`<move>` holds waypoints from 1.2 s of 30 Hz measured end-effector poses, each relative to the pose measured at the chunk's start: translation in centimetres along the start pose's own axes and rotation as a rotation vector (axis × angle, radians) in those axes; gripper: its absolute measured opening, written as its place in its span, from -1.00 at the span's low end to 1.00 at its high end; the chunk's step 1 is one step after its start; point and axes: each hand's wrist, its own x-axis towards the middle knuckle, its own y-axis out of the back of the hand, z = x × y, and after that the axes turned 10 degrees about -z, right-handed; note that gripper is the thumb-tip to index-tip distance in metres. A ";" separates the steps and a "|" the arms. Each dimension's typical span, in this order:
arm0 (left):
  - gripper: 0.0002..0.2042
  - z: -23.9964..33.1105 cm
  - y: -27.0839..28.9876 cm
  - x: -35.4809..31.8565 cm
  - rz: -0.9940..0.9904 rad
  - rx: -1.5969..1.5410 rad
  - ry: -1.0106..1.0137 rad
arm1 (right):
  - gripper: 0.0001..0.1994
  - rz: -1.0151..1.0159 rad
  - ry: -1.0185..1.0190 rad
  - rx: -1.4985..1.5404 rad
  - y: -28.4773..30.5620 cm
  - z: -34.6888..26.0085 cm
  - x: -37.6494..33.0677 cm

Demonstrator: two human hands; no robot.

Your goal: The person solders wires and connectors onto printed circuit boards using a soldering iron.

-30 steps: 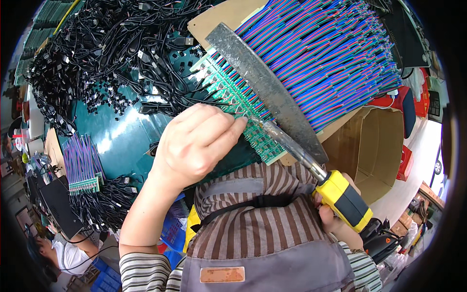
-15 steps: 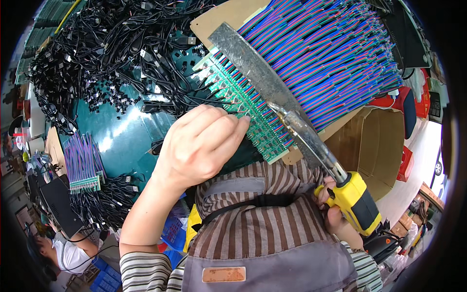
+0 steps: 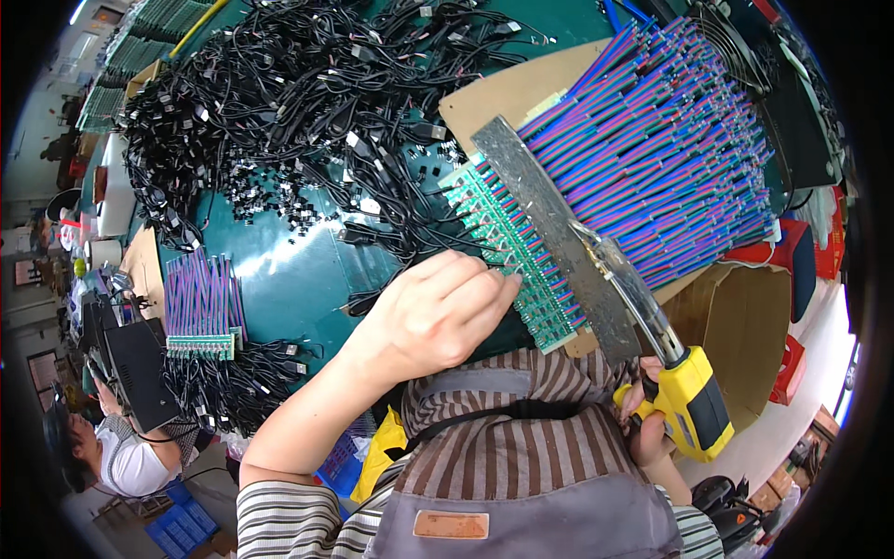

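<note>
My left hand [image 3: 445,312] is closed in a pinch at the left edge of a green circuit board panel [image 3: 510,256]; whatever its fingertips grip is too small to make out. Thin wire ends lie along that edge. My right hand [image 3: 647,419] is wrapped round the handle of a yellow and black soldering gun [image 3: 694,401]. The gun's tip points up and left, over a grey metal bar [image 3: 549,214] that lies across the panel's wires. Beyond the bar, rows of blue, red and green ribbon wires [image 3: 652,158] fan out to the right.
A heap of black USB cables [image 3: 298,84] covers the far left of the green table [image 3: 289,279]. Another wired panel [image 3: 200,347] lies at the left. An open cardboard box [image 3: 745,326] stands at the right. A person [image 3: 130,452] sits at the lower left.
The whole view has shifted, so things appear farther right and lower. My left fingertips have moved slightly toward the panel's near end. The soldering gun stays in my right hand.
</note>
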 end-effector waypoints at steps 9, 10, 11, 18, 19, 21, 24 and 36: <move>-0.81 -9.1 4.5 4.6 0.066 -0.066 0.332 | -0.31 0.022 0.000 0.067 0.3 0.0 0.7; -0.82 -11.0 4.5 5.0 0.041 0.000 0.358 | -0.30 0.013 0.015 0.064 0.2 0.1 0.7; -0.80 -12.6 4.0 5.1 0.050 0.080 0.383 | -0.30 0.001 0.030 0.061 0.2 0.3 0.8; -0.85 -15.9 3.1 6.1 0.010 0.072 0.372 | -0.48 0.097 0.081 -0.063 0.6 0.2 1.2; -0.87 -15.5 3.5 6.0 0.063 -0.036 0.399 | -0.49 0.101 0.082 -0.077 0.7 0.1 1.3; -0.87 -14.1 5.0 5.9 0.087 -0.129 0.496 | -0.49 0.105 0.084 -0.089 0.7 -0.1 1.5; -0.88 -13.5 6.0 4.9 0.174 -0.089 0.481 | -0.48 0.141 0.073 -0.018 0.2 -0.3 1.9; -0.85 -13.1 7.8 4.7 0.527 -0.205 0.282 | -0.32 0.158 0.092 0.151 -0.4 -0.2 1.3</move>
